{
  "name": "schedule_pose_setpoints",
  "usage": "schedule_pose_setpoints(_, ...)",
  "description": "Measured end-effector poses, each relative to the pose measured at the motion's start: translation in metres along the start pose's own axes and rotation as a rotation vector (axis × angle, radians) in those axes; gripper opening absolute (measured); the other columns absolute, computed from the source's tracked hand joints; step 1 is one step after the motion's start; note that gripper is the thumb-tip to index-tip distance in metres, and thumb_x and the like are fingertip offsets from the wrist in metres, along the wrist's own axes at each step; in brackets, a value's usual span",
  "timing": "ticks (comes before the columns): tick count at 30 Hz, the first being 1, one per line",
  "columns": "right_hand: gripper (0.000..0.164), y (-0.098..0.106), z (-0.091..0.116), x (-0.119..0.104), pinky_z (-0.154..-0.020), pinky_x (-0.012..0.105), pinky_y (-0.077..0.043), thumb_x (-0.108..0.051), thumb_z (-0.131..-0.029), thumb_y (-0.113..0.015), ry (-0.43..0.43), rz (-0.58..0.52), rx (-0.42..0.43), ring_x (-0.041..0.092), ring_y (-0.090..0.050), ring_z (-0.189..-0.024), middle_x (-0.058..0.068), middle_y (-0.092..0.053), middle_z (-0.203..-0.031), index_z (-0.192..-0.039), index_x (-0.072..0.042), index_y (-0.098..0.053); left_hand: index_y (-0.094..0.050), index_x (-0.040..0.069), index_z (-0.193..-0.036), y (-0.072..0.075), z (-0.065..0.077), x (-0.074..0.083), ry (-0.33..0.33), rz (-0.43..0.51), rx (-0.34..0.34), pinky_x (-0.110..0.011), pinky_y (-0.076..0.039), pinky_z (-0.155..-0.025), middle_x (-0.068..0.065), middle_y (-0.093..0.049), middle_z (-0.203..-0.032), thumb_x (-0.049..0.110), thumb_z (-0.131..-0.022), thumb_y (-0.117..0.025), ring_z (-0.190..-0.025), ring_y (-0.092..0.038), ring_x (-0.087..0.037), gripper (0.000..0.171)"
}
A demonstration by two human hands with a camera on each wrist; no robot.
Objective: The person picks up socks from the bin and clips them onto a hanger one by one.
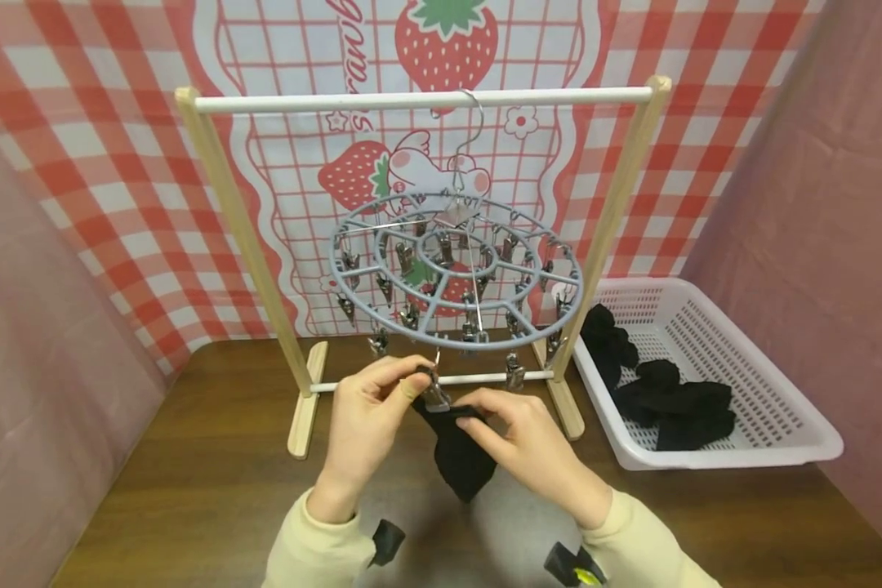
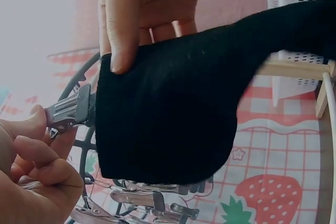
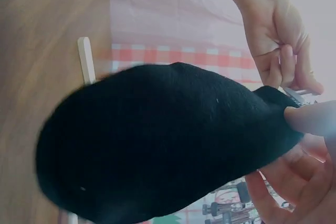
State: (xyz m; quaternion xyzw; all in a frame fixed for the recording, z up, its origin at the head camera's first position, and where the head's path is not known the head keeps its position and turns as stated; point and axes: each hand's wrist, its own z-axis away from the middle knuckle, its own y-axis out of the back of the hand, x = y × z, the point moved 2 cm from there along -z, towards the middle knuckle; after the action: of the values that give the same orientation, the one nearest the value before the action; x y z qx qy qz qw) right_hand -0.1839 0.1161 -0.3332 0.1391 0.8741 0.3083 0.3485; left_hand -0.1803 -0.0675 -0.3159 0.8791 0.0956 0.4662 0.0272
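Observation:
A black sock point(image 1: 465, 461) hangs toe down below the front rim of a round grey clip hanger point(image 1: 456, 343). My left hand point(image 1: 367, 420) pinches a metal clip point(image 2: 68, 111), whose jaws lie at the sock's cuff. My right hand point(image 1: 525, 437) holds the cuff on the other side, thumb on the near face and fingers behind the cloth. In the left wrist view, the sock's open edge faces the clip. The sock's broad side hides part of the right hand's fingers in the right wrist view.
The hanger hooks over the white bar point(image 1: 323, 102) of a wooden stand point(image 1: 242, 237), with several clips dangling from its rings. At the right, a white plastic basket point(image 1: 772, 396) holds several black socks point(image 1: 676, 408). A checked strawberry cloth point(image 1: 95, 114) hangs behind the wooden table point(image 1: 191, 457).

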Motion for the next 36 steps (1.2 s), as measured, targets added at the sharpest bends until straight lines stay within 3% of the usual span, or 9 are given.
schedule_pose_setpoints(8, 0.010, 0.000, -0.002, -0.002, -0.066, 0.022, -0.053, -0.007, -0.086, -0.071, 0.024, 0.046, 0.064, 0.002, -0.063, -0.077, -0.004, -0.074, -0.089, -0.094, -0.014, -0.072, -0.077, 0.004, -0.091, -0.002, 0.002, 0.000, -0.092, -0.066, 0.038, -0.019, -0.034, -0.048, -0.007, -0.070, -0.078, 0.010, -0.082, -0.074, -0.057, -0.040, -0.001, 0.011)
schedule_pose_setpoints(12, 0.011, -0.001, -0.001, -0.003, -0.069, 0.022, -0.054, -0.005, -0.084, -0.070, 0.074, 0.069, 0.091, 0.005, -0.067, -0.080, -0.003, -0.074, -0.089, -0.092, -0.012, -0.072, -0.077, 0.004, -0.090, -0.004, 0.003, 0.001, -0.149, -0.077, 0.060, -0.017, -0.034, -0.046, -0.008, -0.072, -0.079, 0.008, -0.081, -0.075, -0.055, -0.042, 0.001, 0.010)
schedule_pose_setpoints(22, 0.010, -0.001, -0.001, -0.001, -0.071, 0.019, -0.053, -0.005, -0.084, -0.071, 0.078, 0.080, 0.139, 0.006, -0.068, -0.081, -0.003, -0.074, -0.088, -0.092, -0.013, -0.072, -0.076, 0.001, -0.088, -0.009, 0.005, -0.002, -0.162, -0.062, 0.065, -0.015, -0.047, -0.055, -0.010, -0.074, -0.081, 0.004, -0.080, -0.075, -0.066, -0.055, 0.002, 0.008)
schedule_pose_setpoints(26, 0.011, -0.002, 0.000, 0.000, -0.066, 0.016, -0.050, -0.004, -0.083, -0.072, 0.060, 0.037, 0.171, 0.001, -0.062, -0.075, -0.003, -0.075, -0.085, -0.091, -0.012, -0.072, -0.077, 0.002, -0.088, -0.011, 0.007, -0.003, -0.190, -0.081, 0.075, -0.014, -0.048, -0.056, -0.009, -0.074, -0.081, 0.004, -0.079, -0.076, -0.066, -0.057, 0.002, 0.009)
schedule_pose_setpoints(29, 0.012, -0.003, 0.001, 0.001, -0.064, 0.016, -0.049, -0.003, -0.083, -0.072, 0.032, 0.009, 0.182, -0.001, -0.060, -0.073, -0.002, -0.075, -0.084, -0.092, -0.011, -0.072, -0.077, 0.003, -0.089, -0.012, 0.008, -0.004, -0.204, -0.121, 0.081, -0.013, -0.042, -0.051, -0.006, -0.073, -0.078, 0.007, -0.079, -0.077, -0.060, -0.050, 0.003, 0.011)
schedule_pose_setpoints(32, 0.013, -0.004, 0.003, 0.001, -0.065, 0.019, -0.052, -0.002, -0.083, -0.072, 0.000, -0.014, 0.169, -0.001, -0.062, -0.076, -0.002, -0.075, -0.086, -0.094, -0.010, -0.072, -0.076, 0.004, -0.092, -0.012, 0.009, -0.005, -0.146, -0.148, 0.067, -0.015, -0.034, -0.046, -0.004, -0.068, -0.073, 0.012, -0.080, -0.076, -0.054, -0.041, 0.002, 0.014)
schedule_pose_setpoints(36, 0.012, -0.003, 0.005, 0.002, -0.069, 0.021, -0.055, -0.004, -0.085, -0.072, 0.050, 0.006, 0.175, 0.003, -0.066, -0.079, -0.002, -0.074, -0.088, -0.096, -0.010, -0.071, -0.075, 0.006, -0.097, -0.010, 0.011, -0.009, 0.037, -0.112, 0.043, -0.018, -0.029, -0.044, -0.004, -0.059, -0.067, 0.013, -0.083, -0.074, -0.051, -0.037, 0.000, 0.015)
